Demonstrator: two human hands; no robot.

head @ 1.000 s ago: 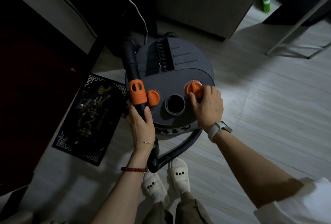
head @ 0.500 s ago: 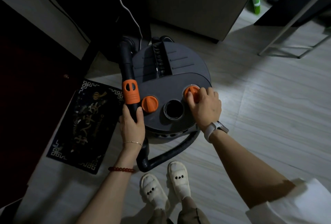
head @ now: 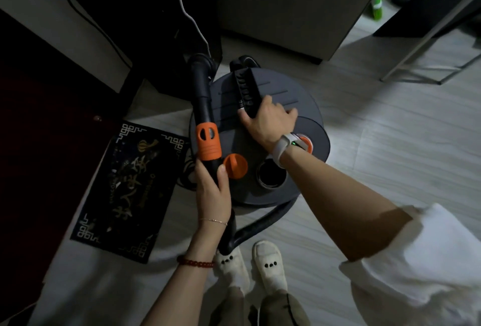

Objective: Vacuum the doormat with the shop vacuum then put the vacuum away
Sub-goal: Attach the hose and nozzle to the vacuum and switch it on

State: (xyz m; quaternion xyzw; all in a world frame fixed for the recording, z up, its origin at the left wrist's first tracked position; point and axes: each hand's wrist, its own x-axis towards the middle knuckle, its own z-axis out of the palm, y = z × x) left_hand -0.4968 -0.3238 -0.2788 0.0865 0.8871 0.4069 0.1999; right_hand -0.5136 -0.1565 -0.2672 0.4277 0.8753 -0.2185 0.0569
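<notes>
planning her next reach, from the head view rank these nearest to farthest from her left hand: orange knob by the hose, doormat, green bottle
1. Orange knob, just to the right of the left hand on the vacuum lid.
2. Doormat, on the floor to the hand's left.
3. Green bottle, far off at the top right.

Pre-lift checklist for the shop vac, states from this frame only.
1. Right hand on the carry handle: ok, fingers lie at its near end; a full wrap cannot be seen.
2. Left hand grip on the hose wand: ok, curled round it below the orange collar.
3. Hose clear of the feet: not ok, it loops right by the left slipper.
4. Doormat clear of the vacuum: cannot tell, the drum's edge overlaps it from above.
5. Power off: cannot tell.
</notes>
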